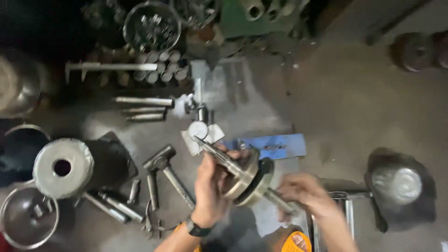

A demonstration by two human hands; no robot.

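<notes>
Grey and dusty, the floor (pixel 354 102) is dark at the top and covered with metal bits.

Low in the middle, the left hand (pixel 211 186) is wrapped around a heavy metal part (pixel 247 179). It is a long rod with two round discs on it. The right hand (pixel 303 191) is closed on the lower end of the rod. The part is held up in the air, tilted, with its ridged tip pointing up and left. A black watch (pixel 196 229) sits on the left wrist.

Just behind the part is a round dial gauge (pixel 198 129) on white paper, and a flat blue card (pixel 275 145) lies beside it. I cannot see any signs, and the card's marks are too blurry to tell.

Left of the hands lies a hammer (pixel 161 163) with some short rods. Further left is a big shiny ring (pixel 63 167) and a round pan (pixel 28 223). At the top sit a long caliper (pixel 109 66) and a bowl of small parts (pixel 151 24). On the right is a shiny round lump (pixel 396 184).

The part looks heavy and smooth. If a hand slips, I think it could drop on the orange sandal (pixel 296 242) just below, or hit the gauge and break it.
</notes>
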